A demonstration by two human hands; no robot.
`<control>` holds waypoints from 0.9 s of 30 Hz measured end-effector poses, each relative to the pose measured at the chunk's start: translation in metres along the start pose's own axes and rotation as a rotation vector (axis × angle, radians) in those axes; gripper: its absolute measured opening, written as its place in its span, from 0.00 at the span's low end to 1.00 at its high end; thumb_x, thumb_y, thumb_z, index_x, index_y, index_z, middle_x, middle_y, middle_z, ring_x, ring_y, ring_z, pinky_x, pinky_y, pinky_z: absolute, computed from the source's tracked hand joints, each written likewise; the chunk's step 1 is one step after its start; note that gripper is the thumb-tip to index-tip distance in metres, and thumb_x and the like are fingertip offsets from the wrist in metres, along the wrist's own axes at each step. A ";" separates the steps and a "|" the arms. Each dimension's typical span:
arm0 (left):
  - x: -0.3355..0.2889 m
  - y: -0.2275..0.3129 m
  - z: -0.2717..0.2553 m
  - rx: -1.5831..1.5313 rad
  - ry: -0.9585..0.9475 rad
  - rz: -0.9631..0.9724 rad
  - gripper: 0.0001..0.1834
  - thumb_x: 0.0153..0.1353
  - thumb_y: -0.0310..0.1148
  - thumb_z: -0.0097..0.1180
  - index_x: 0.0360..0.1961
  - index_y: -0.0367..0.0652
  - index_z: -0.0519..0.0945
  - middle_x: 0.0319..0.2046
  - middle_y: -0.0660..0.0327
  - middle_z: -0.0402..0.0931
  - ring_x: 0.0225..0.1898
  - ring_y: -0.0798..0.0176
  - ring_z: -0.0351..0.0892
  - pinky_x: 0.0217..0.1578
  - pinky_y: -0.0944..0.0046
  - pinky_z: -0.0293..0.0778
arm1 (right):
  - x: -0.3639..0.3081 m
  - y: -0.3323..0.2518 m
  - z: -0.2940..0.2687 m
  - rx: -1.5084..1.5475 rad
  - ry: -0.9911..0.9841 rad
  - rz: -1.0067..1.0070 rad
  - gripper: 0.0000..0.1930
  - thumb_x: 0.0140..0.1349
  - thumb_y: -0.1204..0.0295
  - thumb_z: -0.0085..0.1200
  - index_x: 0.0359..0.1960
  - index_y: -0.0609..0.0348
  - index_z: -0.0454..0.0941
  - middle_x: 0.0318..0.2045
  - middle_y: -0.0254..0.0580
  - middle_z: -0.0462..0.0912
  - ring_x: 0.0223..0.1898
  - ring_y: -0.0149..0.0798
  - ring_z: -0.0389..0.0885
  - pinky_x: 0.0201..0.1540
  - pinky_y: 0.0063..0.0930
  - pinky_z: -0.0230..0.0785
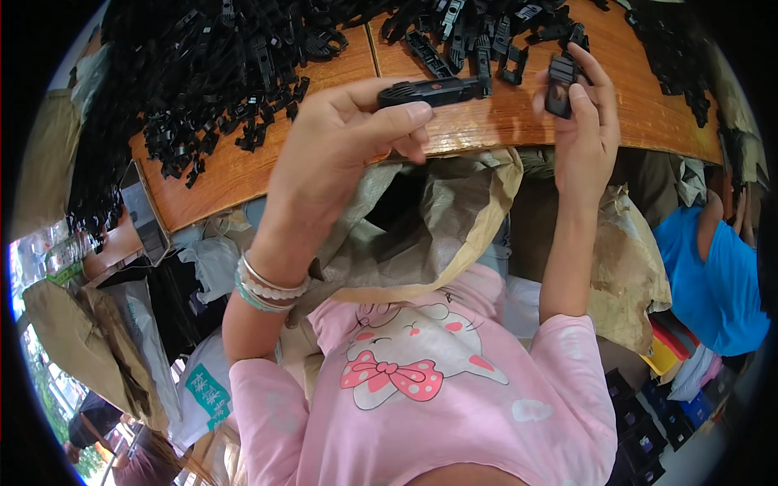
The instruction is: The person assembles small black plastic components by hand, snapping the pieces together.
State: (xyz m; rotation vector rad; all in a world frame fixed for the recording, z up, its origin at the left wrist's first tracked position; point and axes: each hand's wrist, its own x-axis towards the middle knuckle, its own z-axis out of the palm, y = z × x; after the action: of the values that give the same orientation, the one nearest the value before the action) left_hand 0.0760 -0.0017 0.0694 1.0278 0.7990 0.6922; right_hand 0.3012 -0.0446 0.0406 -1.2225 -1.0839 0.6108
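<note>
My left hand [324, 146] is closed round a long black plastic part [433, 93], with the thumb along its near side. The part lies level, and its narrower end points right. Held upright between the fingers and thumb of my right hand [594, 134] is a smaller black plastic piece [560, 87]. Both hands are raised over the near edge of the brown wooden table [462, 130], and the two parts are apart. Below them, an open woven sack [466, 255] gapes between my forearms; its inside is dark.
A big heap of small black parts [219, 89] covers the table's left side, with longer black parts [458, 36] at the back middle. Paper sacks [628, 259] and a white plastic bag [212, 263] crowd the sides. A person in blue [713, 275] is at the right.
</note>
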 end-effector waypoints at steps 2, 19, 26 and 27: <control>-0.004 0.002 0.004 -0.046 0.001 -0.063 0.14 0.61 0.35 0.56 0.36 0.31 0.78 0.27 0.61 0.78 0.26 0.73 0.75 0.29 0.73 0.72 | -0.007 -0.007 0.006 0.283 -0.078 0.231 0.18 0.69 0.70 0.37 0.57 0.60 0.68 0.29 0.41 0.80 0.16 0.21 0.64 0.17 0.12 0.55; -0.016 -0.004 0.010 -0.201 0.068 -0.172 0.20 0.66 0.44 0.50 0.30 0.35 0.77 0.24 0.62 0.75 0.21 0.73 0.73 0.22 0.74 0.70 | -0.015 -0.027 0.032 -0.346 -0.476 -0.340 0.17 0.39 0.81 0.64 0.36 0.61 0.79 0.36 0.41 0.80 0.38 0.45 0.75 0.44 0.34 0.66; -0.020 -0.002 0.021 0.134 0.084 -0.071 0.11 0.60 0.34 0.57 0.33 0.36 0.79 0.26 0.64 0.76 0.24 0.74 0.72 0.28 0.75 0.67 | -0.024 -0.028 0.038 -0.374 -0.408 -0.477 0.19 0.37 0.80 0.65 0.36 0.60 0.80 0.33 0.39 0.79 0.37 0.42 0.74 0.40 0.33 0.63; -0.019 -0.003 0.020 0.150 0.031 -0.083 0.09 0.59 0.32 0.58 0.35 0.36 0.80 0.27 0.64 0.76 0.25 0.74 0.72 0.30 0.75 0.66 | -0.024 -0.027 0.039 -0.372 -0.410 -0.477 0.19 0.37 0.80 0.65 0.36 0.60 0.80 0.33 0.39 0.79 0.37 0.42 0.74 0.40 0.33 0.63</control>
State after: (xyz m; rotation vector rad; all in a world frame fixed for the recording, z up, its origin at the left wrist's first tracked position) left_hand 0.0826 -0.0273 0.0771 1.1150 0.9263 0.5849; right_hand 0.2519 -0.0561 0.0575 -1.1109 -1.8313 0.2978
